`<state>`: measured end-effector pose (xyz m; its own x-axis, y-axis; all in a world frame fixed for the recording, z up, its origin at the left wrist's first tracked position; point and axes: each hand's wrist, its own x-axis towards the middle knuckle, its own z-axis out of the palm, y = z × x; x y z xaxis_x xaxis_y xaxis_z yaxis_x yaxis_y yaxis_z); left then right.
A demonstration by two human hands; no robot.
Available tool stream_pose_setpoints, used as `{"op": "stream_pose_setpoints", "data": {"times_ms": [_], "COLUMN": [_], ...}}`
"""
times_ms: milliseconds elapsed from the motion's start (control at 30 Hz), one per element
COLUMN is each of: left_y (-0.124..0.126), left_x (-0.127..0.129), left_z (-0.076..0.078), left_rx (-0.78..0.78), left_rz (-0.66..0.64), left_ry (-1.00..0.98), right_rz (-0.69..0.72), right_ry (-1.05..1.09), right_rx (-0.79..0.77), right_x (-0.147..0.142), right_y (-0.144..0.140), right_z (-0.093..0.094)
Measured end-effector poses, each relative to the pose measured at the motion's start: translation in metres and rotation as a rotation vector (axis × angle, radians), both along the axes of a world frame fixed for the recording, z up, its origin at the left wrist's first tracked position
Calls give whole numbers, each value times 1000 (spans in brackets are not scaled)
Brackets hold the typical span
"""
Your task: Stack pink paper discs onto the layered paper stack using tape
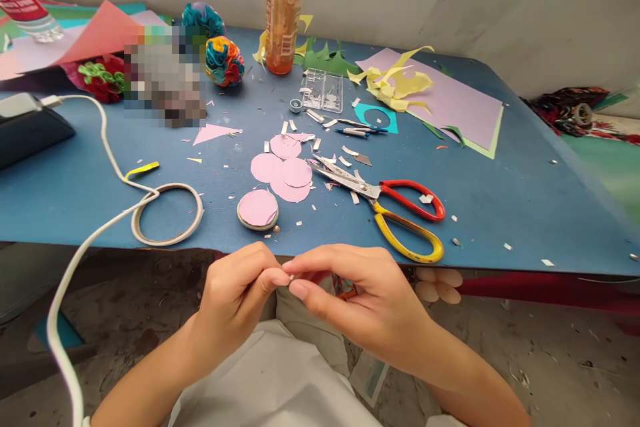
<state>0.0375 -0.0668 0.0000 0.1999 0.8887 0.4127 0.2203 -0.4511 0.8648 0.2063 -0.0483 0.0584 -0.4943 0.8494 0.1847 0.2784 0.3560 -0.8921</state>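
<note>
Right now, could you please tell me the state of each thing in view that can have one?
Red-and-yellow-handled scissors: lying open on the blue table.
Orange plastic bottle: upright.
Left hand: fingertips pinched on a tiny pale piece.
Right hand: pinching the same piece.

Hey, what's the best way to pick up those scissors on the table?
Take the scissors by the red and yellow handle loops, coming in from the near right edge of the table. The loops point that way and lie flat, while the blades point left toward the pink paper circles.
</note>
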Motion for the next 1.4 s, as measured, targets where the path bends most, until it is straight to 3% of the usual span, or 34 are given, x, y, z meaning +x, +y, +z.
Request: {"op": "stream_pose_setpoints", "data": {"times_ms": [233,433,600,733,900,1400], "left_y": [0,0,21,38,41,41], "left_x": [-1,-3,-18,-26,-26,-27], "left_z": [-2,-5,-3,-8,-16,-21], "left_rx": [29,67,300,362,314,329], "left_rz": [-14,1,280,246,270,275], "left_ry": [15,54,328,509,401,375], "right_rz": [-18,-52,-97,-60,-52,144], "right_ry": [9,-33,-124,-240,-323,-422], "right_rx": [-166,-137,-7,25,20,-306], "right_x": [2,5,3,-5,-13,-21], "right_y": [2,5,24,42,57,91], "right_z": [-3,-1,-7,-22,-28,-8]}}
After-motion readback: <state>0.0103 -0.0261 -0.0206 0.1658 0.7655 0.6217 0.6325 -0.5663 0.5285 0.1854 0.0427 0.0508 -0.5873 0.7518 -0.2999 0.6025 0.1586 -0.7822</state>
